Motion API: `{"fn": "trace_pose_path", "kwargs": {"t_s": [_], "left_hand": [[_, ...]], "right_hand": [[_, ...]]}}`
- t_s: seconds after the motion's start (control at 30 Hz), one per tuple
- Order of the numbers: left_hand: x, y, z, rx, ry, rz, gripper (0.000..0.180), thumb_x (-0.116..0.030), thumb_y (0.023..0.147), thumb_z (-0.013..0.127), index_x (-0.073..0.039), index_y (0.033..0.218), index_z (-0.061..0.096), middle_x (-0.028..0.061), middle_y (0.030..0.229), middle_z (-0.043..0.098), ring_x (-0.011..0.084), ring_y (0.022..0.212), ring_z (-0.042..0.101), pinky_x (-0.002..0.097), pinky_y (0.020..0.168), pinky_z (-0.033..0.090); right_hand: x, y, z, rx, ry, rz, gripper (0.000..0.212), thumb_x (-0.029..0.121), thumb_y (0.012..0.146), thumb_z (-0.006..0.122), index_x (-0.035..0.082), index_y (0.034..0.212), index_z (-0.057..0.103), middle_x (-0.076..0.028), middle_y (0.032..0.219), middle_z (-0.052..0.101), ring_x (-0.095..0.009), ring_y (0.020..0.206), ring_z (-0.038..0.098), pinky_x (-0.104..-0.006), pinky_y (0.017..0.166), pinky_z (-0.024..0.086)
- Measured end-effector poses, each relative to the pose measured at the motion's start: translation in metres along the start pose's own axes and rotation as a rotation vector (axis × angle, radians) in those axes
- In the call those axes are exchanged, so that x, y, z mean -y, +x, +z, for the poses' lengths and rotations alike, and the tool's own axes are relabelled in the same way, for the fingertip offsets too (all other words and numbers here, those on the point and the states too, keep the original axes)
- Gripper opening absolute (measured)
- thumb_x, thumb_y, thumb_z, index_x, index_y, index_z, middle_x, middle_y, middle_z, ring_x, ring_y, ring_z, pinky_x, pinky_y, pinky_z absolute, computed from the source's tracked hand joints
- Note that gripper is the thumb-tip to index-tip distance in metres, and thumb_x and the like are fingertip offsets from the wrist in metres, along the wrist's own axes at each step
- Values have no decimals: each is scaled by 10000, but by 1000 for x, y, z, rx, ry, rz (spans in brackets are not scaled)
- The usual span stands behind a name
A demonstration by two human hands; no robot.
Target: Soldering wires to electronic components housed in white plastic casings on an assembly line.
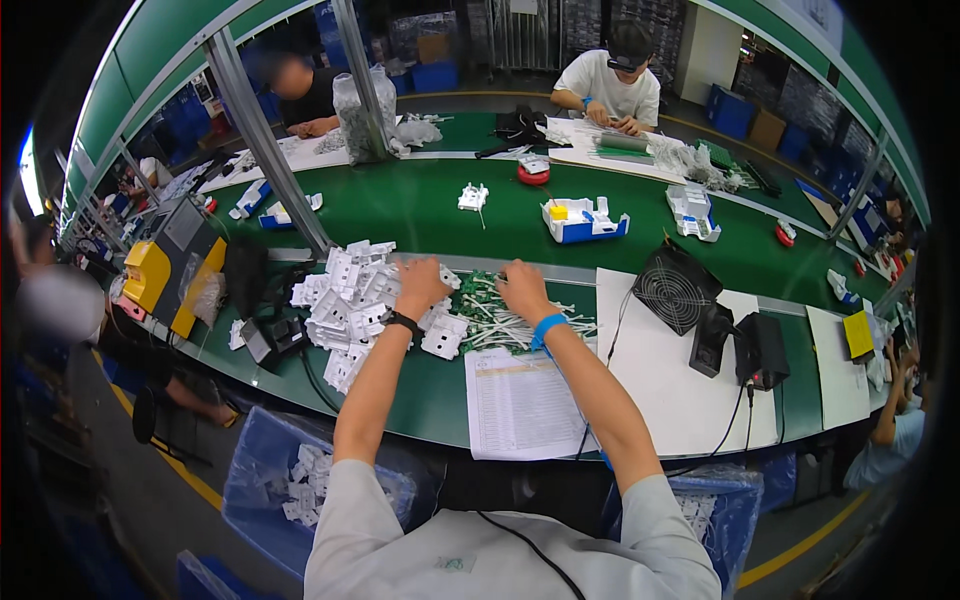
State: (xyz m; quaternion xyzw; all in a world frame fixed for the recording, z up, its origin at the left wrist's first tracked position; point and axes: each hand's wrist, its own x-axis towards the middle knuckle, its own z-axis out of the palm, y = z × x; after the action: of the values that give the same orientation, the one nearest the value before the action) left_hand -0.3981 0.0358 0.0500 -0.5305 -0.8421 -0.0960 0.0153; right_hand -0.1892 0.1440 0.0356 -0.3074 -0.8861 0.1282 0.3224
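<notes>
My left hand rests at the far right side of a heap of white plastic housings, its fingers bent down and partly hidden. What it grips, if anything, does not show. My right hand is on a pile of small green circuit boards with white wires. Its fingers are curled in at the boards, and their tips are hidden. A printed paper sheet lies on the bench just below the wires, by my right forearm.
A black fan and black boxes with cables stand to the right on white board. At left is a yellow-grey machine. Beyond runs a green conveyor carrying blue-white cases. Blue bins flank me; co-workers sit opposite.
</notes>
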Motion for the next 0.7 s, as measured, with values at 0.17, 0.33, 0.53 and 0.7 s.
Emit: {"fn": "trace_pose_path", "kwargs": {"t_s": [0.17, 0.33, 0.53, 0.7], "left_hand": [[1, -11, -2, -202, -260, 108, 585, -194, 720, 847, -26, 1207, 570, 182, 1054, 662, 407, 1070, 627, 450, 872, 541], [8, -5, -16, -212, -628, 197, 405, -103, 792, 774, -7, 1157, 627, 171, 998, 690, 325, 950, 666, 415, 846, 535], [-9, -8, -55, -343, -1178, 179, 311, -30, 893, 669, -15, 1202, 642, 71, 1020, 692, 144, 951, 635, 287, 835, 492], [-44, -24, -93, -680, -691, 158, 325, -58, 913, 614, -60, 1237, 639, 176, 1062, 695, 315, 953, 680, 356, 842, 501]], "right_hand": [[4, 1, 2, 113, 105, 46, 79, 128, 832, 693, 51, 850, 698, -149, 915, 665, -359, 941, 637, -493, 837, 507], [9, 3, -24, -23, 409, 133, 94, 108, 881, 689, 30, 927, 665, -156, 895, 686, -331, 843, 660, -429, 755, 522], [42, 6, -77, -570, 624, 55, 84, 33, 932, 656, -24, 967, 605, -158, 847, 647, -281, 772, 642, -353, 737, 511], [54, 16, -113, -657, 497, -144, 94, -6, 908, 663, -18, 987, 615, -162, 881, 619, -318, 809, 605, -366, 729, 493]]}}
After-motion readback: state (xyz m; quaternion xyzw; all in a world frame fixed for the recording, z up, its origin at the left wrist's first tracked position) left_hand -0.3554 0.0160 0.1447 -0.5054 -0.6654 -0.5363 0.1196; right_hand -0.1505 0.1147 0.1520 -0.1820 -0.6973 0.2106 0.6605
